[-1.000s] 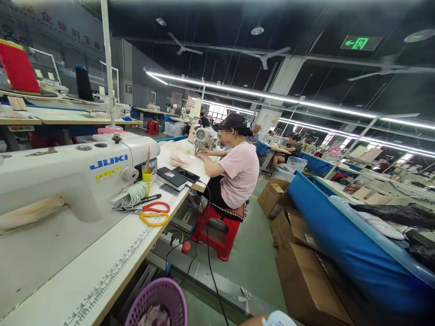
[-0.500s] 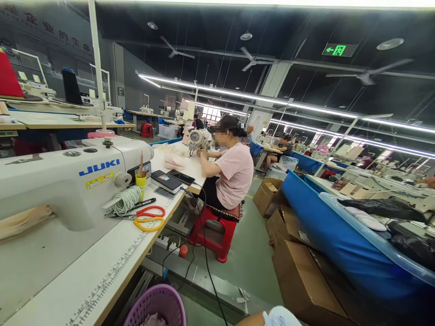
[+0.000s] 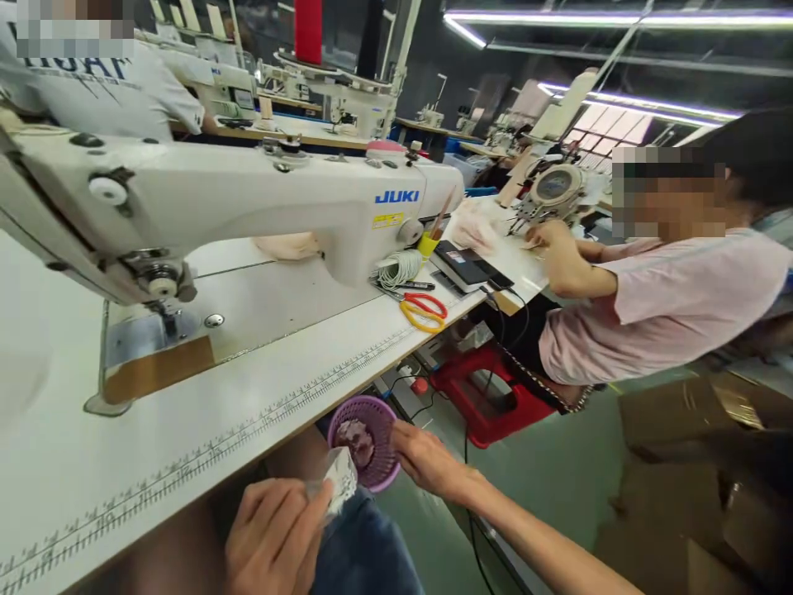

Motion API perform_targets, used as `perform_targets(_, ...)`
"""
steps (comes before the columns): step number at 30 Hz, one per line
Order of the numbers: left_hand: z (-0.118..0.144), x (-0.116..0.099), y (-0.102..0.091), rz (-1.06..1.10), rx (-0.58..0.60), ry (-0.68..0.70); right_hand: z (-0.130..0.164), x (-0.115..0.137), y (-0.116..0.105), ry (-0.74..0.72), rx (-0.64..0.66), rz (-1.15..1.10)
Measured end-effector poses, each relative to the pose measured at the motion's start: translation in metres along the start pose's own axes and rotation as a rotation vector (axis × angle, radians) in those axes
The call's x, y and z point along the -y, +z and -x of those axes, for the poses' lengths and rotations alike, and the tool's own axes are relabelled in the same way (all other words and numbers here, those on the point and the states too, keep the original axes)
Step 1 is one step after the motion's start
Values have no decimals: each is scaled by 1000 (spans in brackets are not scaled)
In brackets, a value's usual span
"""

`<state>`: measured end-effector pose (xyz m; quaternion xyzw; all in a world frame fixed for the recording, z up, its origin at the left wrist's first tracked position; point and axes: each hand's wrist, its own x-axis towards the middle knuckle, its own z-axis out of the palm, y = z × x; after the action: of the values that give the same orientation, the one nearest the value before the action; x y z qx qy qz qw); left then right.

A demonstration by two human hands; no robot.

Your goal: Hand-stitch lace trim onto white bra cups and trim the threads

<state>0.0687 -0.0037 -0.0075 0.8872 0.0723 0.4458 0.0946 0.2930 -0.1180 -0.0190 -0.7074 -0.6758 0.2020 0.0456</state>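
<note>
Small white scrap [image 3: 339, 482] pinched in left hand [image 3: 273, 537] below worktop [image 3: 204, 430] edge; right hand [image 3: 427, 461] open, touching purple basket [image 3: 365, 450] rim. Loose pinch could drop scrap on floor beside basket.

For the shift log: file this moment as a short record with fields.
Left hand: left hand pinches a small white crumpled piece over the lap
Right hand: right hand open, fingers at the rim of the purple basket
Basket: under the table edge, scraps inside
Table: white sewing machine on the table; scissors beyond it
Nearby: person in pink shirt seated on a red stool
</note>
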Motion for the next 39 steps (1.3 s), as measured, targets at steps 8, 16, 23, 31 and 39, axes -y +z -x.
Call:
perform_targets(8,2,-6,0,-56,-19,47,-1,62,-48,-243,-390,-717)
perform_targets(16,-2,-6,5,-41,-36,39,-7,66,-31,-209,-369,-692)
perform_targets(23,-7,-7,9,-44,-13,41,-7,65,-29,-252,-412,-710)
perform_targets(31,0,-6,12,-65,3,-11,-3,32,-20,-69,-180,-675)
perform_targets(39,-11,-13,7,690,357,-1175,5,0,-12,164,-19,-517)
